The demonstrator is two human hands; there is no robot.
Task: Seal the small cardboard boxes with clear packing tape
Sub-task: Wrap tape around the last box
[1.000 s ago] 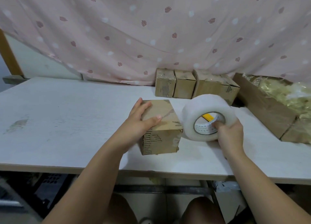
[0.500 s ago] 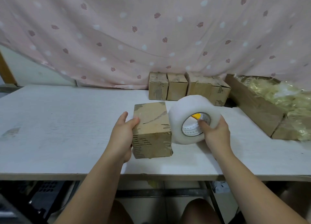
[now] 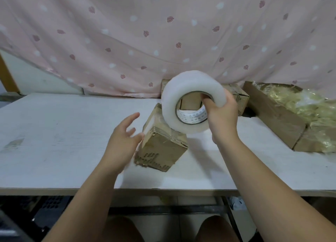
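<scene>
Your left hand (image 3: pixel 122 141) is open, fingers spread, with the thumb side just touching the left face of the box (image 3: pixel 161 147) but gripping nothing. The box sits tilted on the counter (image 3: pixel 54 132), one corner toward you, with shiny tape apparently already over its top edge. Because nothing clamps it, the box can skid or turn the moment the tape pulls on it, and the strip would then land crooked or wrinkle.

Your right hand (image 3: pixel 221 118) is closed on the tape roll (image 3: pixel 192 100), fingers hooked through the core, holding it raised above the box's far right corner. Whether a strip runs from roll to box is hard to tell. If one does, lifting higher could peel it off the cardboard or tip the box. Behind the roll, more boxes (image 3: pixel 238 96) stand by the curtain (image 3: pixel 163 32); swinging the roll back could knock them.
</scene>
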